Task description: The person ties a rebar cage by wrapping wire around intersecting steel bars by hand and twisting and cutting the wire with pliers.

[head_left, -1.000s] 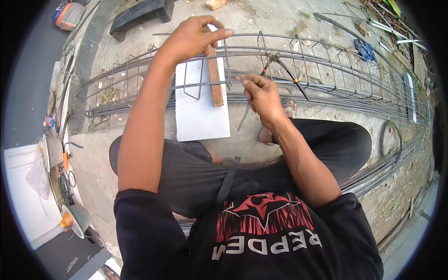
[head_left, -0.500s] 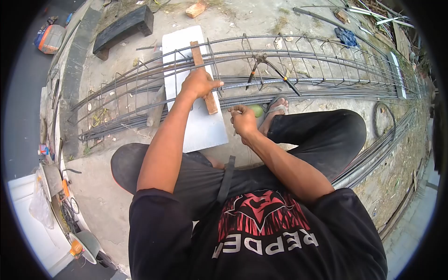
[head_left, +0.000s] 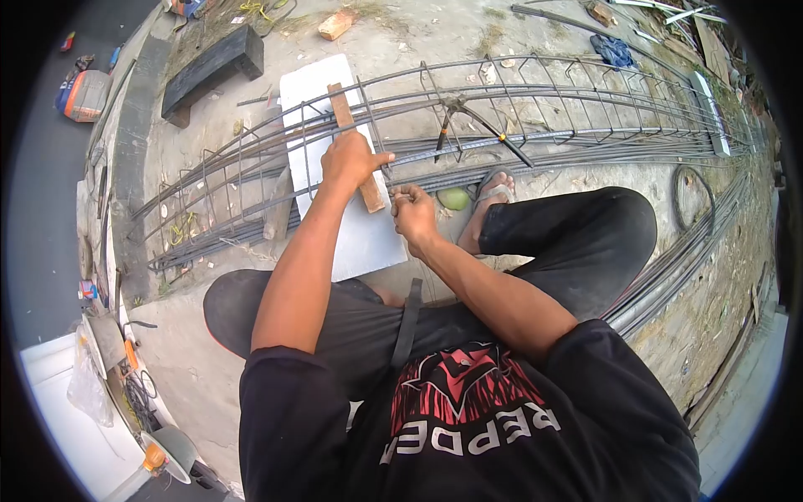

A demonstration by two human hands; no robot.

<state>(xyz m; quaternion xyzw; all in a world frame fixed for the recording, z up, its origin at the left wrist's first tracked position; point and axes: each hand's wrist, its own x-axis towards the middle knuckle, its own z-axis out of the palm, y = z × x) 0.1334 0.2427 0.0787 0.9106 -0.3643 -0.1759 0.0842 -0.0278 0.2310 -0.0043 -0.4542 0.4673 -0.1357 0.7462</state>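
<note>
L hand (head_left: 351, 159) half-curled over wood strip (head_left: 343, 109) and bars of rebar cage (head_left: 535, 136), thumb out to R; can't tell if it's gripping. R hand (head_left: 414, 211) just beside strip's near end, fingertips drawn tog.; can't tell what, if anything, is pinched. Cage lies across white board (head_left: 365, 243), in front of person's bent legs; pincers (head_left: 454, 105) rest on it, handles spread.
</note>
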